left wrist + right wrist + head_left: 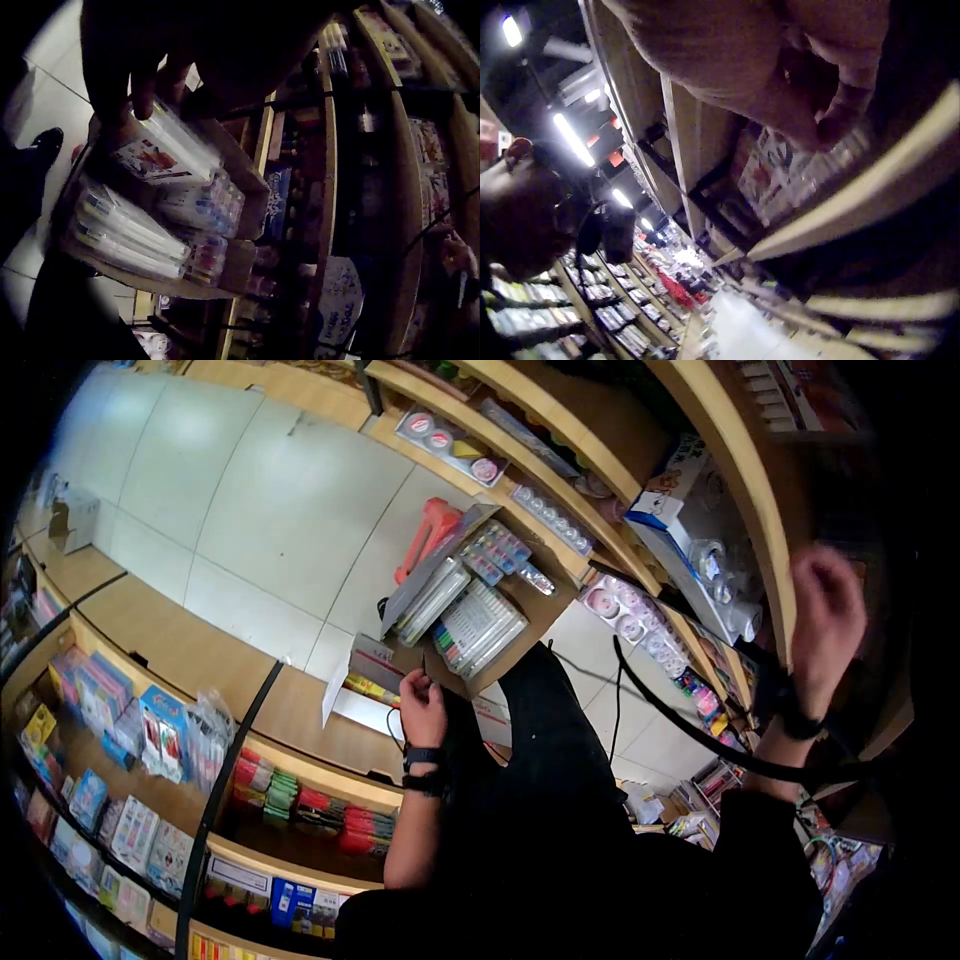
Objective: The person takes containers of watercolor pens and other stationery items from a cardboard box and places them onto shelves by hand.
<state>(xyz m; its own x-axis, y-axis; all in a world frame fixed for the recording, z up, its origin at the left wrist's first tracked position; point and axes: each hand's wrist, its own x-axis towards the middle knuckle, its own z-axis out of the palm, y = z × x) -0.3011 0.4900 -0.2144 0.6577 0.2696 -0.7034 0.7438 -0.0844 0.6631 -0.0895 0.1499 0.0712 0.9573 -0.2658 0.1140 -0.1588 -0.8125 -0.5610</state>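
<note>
In the head view my left hand [423, 708] is at the near left corner of an open cardboard box [548, 622]. A thin dark tip [423, 664] shows at its fingers; I cannot tell if they grip anything. The left wrist view has its dark fingers [142, 97] overlapping a clear pack of pens [169, 154]. More clear pen packs [482, 628] and small colourful packs [492, 552] lie in the box. My right hand [828, 610], blurred, is raised beside an upper shelf; its fingers are loosely bent, with nothing visible between them in the right wrist view.
Wooden shelves of packaged goods [165, 730] run along the left, others [610, 440] along the right. A red-orange plastic thing [428, 538] is behind the box on the tiled floor [270, 510]. A black cable [690, 735] crosses below the right arm.
</note>
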